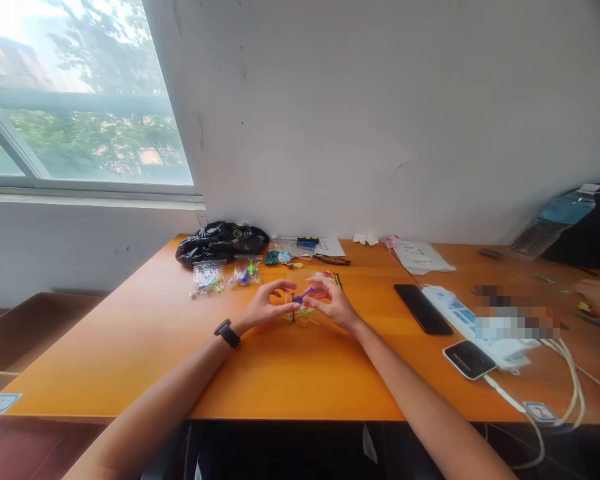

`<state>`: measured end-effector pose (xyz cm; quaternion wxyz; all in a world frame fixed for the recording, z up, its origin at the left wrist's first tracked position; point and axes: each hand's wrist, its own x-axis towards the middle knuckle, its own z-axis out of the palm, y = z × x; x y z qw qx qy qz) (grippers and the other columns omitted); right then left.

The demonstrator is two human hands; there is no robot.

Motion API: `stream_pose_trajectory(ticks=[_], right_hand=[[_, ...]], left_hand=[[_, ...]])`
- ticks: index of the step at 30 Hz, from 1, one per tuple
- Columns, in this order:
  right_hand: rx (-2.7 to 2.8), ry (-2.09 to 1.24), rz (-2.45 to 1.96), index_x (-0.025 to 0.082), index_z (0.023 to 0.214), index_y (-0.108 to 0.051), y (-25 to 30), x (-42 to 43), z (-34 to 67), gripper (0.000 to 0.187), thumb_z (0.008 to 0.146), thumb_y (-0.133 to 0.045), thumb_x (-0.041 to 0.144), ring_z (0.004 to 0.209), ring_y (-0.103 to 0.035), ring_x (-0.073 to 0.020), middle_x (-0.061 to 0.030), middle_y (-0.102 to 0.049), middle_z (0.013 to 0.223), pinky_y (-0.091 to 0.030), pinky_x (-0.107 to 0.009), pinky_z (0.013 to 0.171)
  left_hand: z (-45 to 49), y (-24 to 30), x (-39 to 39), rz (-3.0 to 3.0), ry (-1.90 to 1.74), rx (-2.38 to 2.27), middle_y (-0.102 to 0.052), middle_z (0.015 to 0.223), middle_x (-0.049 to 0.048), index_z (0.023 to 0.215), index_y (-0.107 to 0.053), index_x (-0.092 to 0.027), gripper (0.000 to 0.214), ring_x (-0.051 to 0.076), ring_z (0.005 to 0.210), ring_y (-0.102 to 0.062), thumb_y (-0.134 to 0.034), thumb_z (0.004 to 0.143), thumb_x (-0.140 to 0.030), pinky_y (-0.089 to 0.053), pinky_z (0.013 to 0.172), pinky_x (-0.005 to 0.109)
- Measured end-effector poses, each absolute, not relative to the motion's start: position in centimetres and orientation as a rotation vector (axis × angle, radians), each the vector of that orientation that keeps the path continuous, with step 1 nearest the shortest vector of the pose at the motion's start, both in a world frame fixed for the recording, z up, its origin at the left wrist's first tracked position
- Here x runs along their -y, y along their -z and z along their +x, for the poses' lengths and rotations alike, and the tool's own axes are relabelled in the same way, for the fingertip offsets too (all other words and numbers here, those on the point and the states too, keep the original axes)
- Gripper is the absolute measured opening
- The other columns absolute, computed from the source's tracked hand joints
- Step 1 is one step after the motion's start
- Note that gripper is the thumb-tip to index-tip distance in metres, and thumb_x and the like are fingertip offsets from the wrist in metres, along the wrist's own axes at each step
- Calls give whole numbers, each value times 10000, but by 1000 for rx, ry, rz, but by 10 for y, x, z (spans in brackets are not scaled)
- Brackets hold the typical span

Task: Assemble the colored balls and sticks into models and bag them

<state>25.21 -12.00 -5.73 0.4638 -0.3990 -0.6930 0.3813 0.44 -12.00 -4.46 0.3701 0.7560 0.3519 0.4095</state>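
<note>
a pale wall [355,120], the largest element, rises behind an orange-brown table [130,360] set against it. a window [95,127], upper left, gives onto trees. a brown box [35,330] stands to the left of the table, lower than its top. on the table, in descending size: a crumpled black plastic bag [220,241] at the far left edge, near the wall; a clear water bottle [555,220], tilted, at the far right; a white power strip [455,313], partly blurred out, with cables at its near end. the left hand [263,308] and the right hand [337,307] meet above the middle of the table, fingers curled, thumbs and fingertips pinching a small part. a dark phone [423,309] lies flat just left of the power strip. two clear packets, the left packet [209,279] and the right packet [246,271], lie before the bag. a black watch [227,333] circles the left wrist. smallest, the purple piece [301,299] sits between both hands' fingertips, beside a thin dark rod [293,315], upright.
</note>
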Motion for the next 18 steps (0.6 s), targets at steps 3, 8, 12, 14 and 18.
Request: stream_pose_trajectory(ticks=[3, 8, 12, 14, 18], right_hand=[[1734, -970, -1024, 210, 1220, -689, 56, 118, 255, 559, 783, -882, 500, 983, -745, -261, -88, -765, 1073, -591, -417, 914], [1626, -941, -962, 213, 1087, -721, 51, 122, 251, 394, 856, -809, 521, 882, -706, -228, -55, -725, 926, -585, -379, 851], [1512, -944, -928, 239, 1172, -665, 46, 126, 249, 430, 864, -813, 500, 886, -695, -215, -44, -712, 936, -578, -364, 854], [1497, -961, -937, 242, 1213, -637, 46, 126, 249, 475, 856, -815, 499, 871, -695, -208, -38, -707, 935, -583, -363, 853], [1495, -1007, -926, 246, 1302, -618, 48, 125, 248, 534, 867, -796, 501, 806, -686, -189, -23, -683, 922, -605, -349, 785]], left_hand=[[6, 49, 121, 1869, -922, -870, -774, 1162, 106, 1201, -759, -170, 505, 229, 953, -711, -825, 868, -543, -554, 826, 314], [10, 48, 122, 1895, -1009, -843, -797, 1013, 95, 1081, -792, -157, 405, 224, 904, -716, -787, 912, -526, -549, 814, 314], [11, 41, 124, 1790, -1072, -852, -796, 1113, 114, 1123, -783, -163, 423, 246, 991, -730, -788, 910, -528, -560, 840, 320], [11, 38, 125, 1702, -1066, -879, -799, 1068, 117, 1075, -784, -150, 431, 237, 940, -728, -790, 899, -543, -560, 805, 311], [12, 35, 130, 1600, -959, -893, -762, 844, 70, 846, -745, -145, 438, 185, 766, -676, -801, 871, -579, -537, 719, 280]])
